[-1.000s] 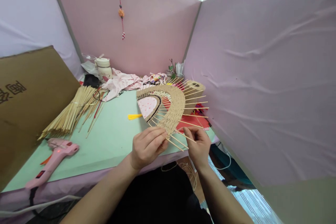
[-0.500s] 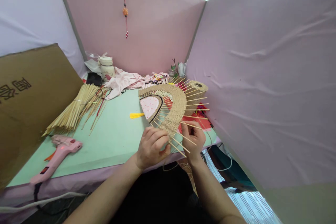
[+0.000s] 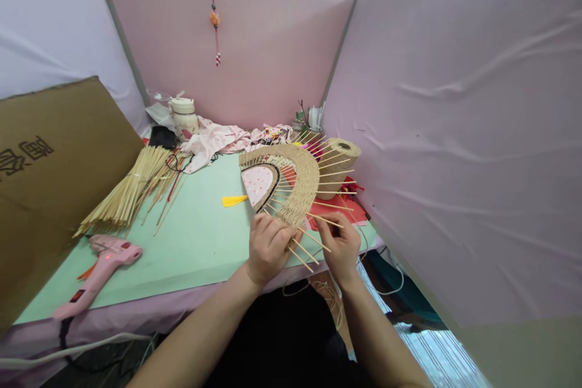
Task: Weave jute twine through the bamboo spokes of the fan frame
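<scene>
A half-round woven fan (image 3: 302,188) with bare sticks radiating from its outer edge is held above the table's front. Its inner panel (image 3: 260,185) is white with pink dots and edged in black; a yellow tassel (image 3: 234,200) hangs at its left. My left hand (image 3: 271,247) is closed around the fan's lower end, thumb partly hidden behind the sticks. Beside the lower right sticks, my right hand (image 3: 341,247) pinches what looks like thin twine, mostly hidden by the fingers. A cone of tan twine (image 3: 334,173) stands behind the fan.
A pink glue gun (image 3: 102,273) lies front left, near a bundle of sticks (image 3: 130,191) and a cardboard sheet (image 3: 59,176). A lidded cup (image 3: 184,116) and pink cloth (image 3: 218,138) are at the back. Red paper (image 3: 350,209) lies right. Loose twine (image 3: 334,300) hangs below the table edge.
The fan's outer edge and sticks have shifted slightly left. My left hand has moved a little right, its thumb now tucked behind the sticks; my right hand stays pinched beside them.
</scene>
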`<state>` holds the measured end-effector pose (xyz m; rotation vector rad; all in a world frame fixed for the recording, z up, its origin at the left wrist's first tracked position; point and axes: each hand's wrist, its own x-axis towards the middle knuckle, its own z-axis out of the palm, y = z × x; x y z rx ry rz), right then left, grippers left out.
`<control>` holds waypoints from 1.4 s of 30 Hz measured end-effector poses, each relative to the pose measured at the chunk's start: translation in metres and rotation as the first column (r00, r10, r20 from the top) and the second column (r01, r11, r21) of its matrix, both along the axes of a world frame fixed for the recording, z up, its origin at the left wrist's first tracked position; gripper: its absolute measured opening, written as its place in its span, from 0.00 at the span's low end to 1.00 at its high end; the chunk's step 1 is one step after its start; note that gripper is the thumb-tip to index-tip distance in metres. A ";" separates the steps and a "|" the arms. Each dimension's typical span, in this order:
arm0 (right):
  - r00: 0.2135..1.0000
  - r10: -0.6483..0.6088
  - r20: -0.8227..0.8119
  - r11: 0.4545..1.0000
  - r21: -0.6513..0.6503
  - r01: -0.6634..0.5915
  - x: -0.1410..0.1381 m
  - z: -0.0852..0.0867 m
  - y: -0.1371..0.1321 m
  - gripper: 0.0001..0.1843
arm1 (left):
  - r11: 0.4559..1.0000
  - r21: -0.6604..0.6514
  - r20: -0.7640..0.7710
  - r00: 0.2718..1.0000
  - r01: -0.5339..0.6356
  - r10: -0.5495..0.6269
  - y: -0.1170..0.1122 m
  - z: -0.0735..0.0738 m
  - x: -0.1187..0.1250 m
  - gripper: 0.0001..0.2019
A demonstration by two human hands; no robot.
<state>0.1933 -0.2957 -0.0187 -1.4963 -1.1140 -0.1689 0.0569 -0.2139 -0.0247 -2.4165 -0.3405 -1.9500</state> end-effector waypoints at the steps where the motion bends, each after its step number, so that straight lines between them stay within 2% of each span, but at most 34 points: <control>1: 0.999 0.027 0.036 0.999 -0.040 -0.026 0.005 0.004 -0.006 0.09 | 1.000 0.005 0.003 1.000 0.001 -0.001 0.001 0.000 -0.001 0.07; 5: 0.978 0.101 0.182 0.987 -0.142 -0.075 0.026 0.024 -0.035 0.07 | 1.000 0.024 0.022 1.000 0.001 -0.002 0.003 0.000 -0.001 0.08; 8: 0.944 0.176 0.278 0.976 -0.174 -0.131 0.028 0.040 -0.054 0.03 | 1.000 0.021 0.028 1.000 0.008 -0.009 0.003 -0.001 0.000 0.08; 11: 0.897 0.225 0.380 0.974 -0.117 -0.194 0.020 0.050 -0.059 0.06 | 1.000 0.018 0.018 1.000 0.014 -0.014 0.003 -0.002 -0.001 0.07; 13: 0.887 0.169 0.429 0.984 -0.015 -0.179 0.013 0.052 -0.055 0.09 | 1.000 0.026 0.010 1.000 0.015 -0.015 0.003 -0.002 -0.002 0.07; 16: 0.904 0.031 0.427 0.990 0.115 -0.088 0.006 0.050 -0.046 0.11 | 0.999 0.034 -0.004 1.000 0.012 -0.012 0.003 0.000 -0.004 0.07; 23: 0.895 -0.062 0.441 0.977 0.211 -0.036 0.003 0.043 -0.046 0.12 | 0.999 0.039 -0.015 1.000 0.020 -0.020 0.002 -0.002 -0.005 0.07; 27: 0.940 -0.167 0.297 0.976 0.186 0.114 0.005 0.034 -0.037 0.02 | 0.999 0.035 -0.013 1.000 0.025 -0.024 0.003 -0.002 -0.008 0.08; 29: 0.975 -0.172 0.140 0.980 0.127 0.155 0.007 0.023 -0.024 0.05 | 0.999 0.033 -0.013 1.000 0.025 -0.025 0.003 -0.002 -0.009 0.09; 31: 0.992 -0.116 -0.038 0.992 0.053 0.118 0.009 0.010 -0.008 0.10 | 0.999 0.033 -0.013 1.000 0.023 -0.023 0.003 -0.002 -0.010 0.08; 34: 0.968 -0.006 -0.249 1.000 -0.019 0.001 0.007 -0.005 0.020 0.15 | 1.000 0.023 -0.035 0.999 0.021 -0.021 0.003 -0.004 -0.011 0.07; 38: 0.945 0.054 -0.321 0.998 0.031 -0.047 -0.003 -0.010 0.047 0.16 | 1.000 0.017 -0.044 0.999 0.015 -0.015 0.004 -0.007 -0.013 0.07; 42: 0.948 0.052 -0.313 0.997 0.071 -0.031 -0.009 -0.010 0.054 0.16 | 0.999 -0.029 -0.028 0.999 0.045 -0.046 0.007 -0.007 -0.016 0.08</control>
